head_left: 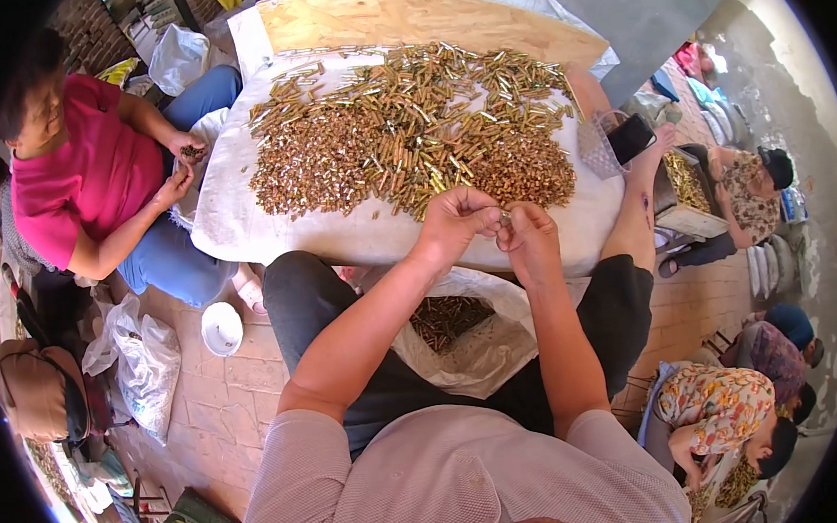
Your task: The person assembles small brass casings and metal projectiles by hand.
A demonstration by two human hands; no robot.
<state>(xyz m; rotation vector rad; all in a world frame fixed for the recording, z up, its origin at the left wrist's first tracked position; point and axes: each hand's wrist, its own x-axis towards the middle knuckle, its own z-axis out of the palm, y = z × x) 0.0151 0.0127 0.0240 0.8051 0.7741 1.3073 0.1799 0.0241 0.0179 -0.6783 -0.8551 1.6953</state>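
Head view: left hand [456, 222] and right hand [529, 239] meet at table edge, fingertips of both pinched on small brass metal piece [505, 220]. Heap of brass tubes and brown pellets [402, 134] lies just beyond, white open sack [480, 348] in lap below. Judgement: keep pinch firm, work over sack so dropped pieces land inside.

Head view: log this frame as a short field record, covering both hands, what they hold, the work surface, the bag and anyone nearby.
left hand: left hand raised over the table's near edge, fingers pinched toward the right hand
right hand: right hand meets it, a small metal piece between the fingertips
surface: white cloth bearing a heap of small brass-coloured metal pieces
bag: white bag between the knees, partly filled with the same pieces
nearby: person in pink top seated at left, handling pieces
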